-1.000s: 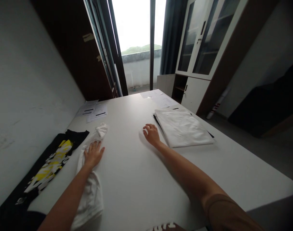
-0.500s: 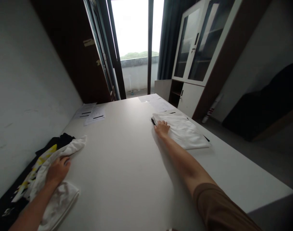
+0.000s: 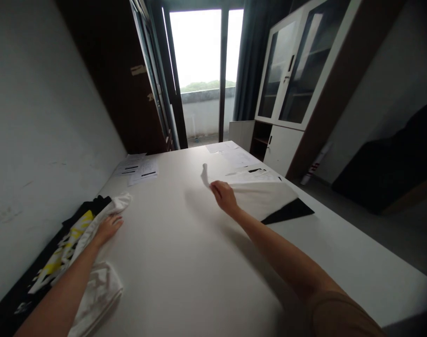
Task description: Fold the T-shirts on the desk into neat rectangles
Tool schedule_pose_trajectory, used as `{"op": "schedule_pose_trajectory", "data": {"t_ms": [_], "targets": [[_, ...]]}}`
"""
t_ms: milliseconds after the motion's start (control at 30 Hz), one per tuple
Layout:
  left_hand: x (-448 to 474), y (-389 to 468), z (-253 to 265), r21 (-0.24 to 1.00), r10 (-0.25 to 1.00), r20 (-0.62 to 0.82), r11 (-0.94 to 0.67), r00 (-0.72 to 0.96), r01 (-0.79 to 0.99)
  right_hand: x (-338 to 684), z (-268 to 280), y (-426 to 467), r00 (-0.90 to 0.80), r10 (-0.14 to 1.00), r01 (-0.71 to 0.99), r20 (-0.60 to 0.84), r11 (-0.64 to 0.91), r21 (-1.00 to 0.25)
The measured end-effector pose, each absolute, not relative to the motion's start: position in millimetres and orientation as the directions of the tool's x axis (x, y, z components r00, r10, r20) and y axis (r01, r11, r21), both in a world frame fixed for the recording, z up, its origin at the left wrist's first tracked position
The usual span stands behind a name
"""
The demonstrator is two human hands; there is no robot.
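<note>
My right hand (image 3: 225,197) is closed on the edge of a white folded garment (image 3: 265,195) and holds that corner above the table. A small flap of the white fabric sticks up past my fingers. Beneath the lifted garment, part of a black cloth (image 3: 292,211) shows. At the left, my left hand (image 3: 108,228) lies with its fingers stretched out at the edge of another white garment (image 3: 103,288), which is crumpled. Against the wall beside it are black clothes with a yellow and white print (image 3: 71,236).
Printed sheets of paper (image 3: 143,169) lie at the table's far left, and more sheets (image 3: 239,157) at its far right. The white table (image 3: 174,243) meets the wall on the left. A glass-doored cabinet (image 3: 278,124) stands beyond the right edge, one lower door open.
My right hand has taken hold of the white garment's edge and raised it leftward, uncovering black cloth. My left hand has slid forward and right along the other white garment.
</note>
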State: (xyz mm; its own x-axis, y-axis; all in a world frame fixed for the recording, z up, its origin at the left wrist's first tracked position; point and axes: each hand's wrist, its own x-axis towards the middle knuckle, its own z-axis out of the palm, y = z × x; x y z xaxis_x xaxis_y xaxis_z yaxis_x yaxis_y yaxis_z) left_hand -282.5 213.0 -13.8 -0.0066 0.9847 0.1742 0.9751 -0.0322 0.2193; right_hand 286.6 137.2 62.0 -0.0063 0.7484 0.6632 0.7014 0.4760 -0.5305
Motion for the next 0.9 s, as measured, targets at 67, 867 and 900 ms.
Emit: {"op": "schedule_pose_trajectory", "data": {"t_ms": [67,867,900], "targets": [[-263,217,-6,0.25,0.991,0.134,-0.045,0.011,0.967,254,56,95,-0.218,0.707,0.484,0.672,0.677,-0.554],[146,97,-6,0.286,0.628,0.358,-0.778,0.691,0.559,340,-30,136,0.549,0.751,0.438,0.367,0.115,-0.892],[153,95,-5,0.253,0.58,0.348,-0.815,0.737,0.522,342,-34,138,0.548,0.759,0.442,0.351,0.094,-0.892]]}}
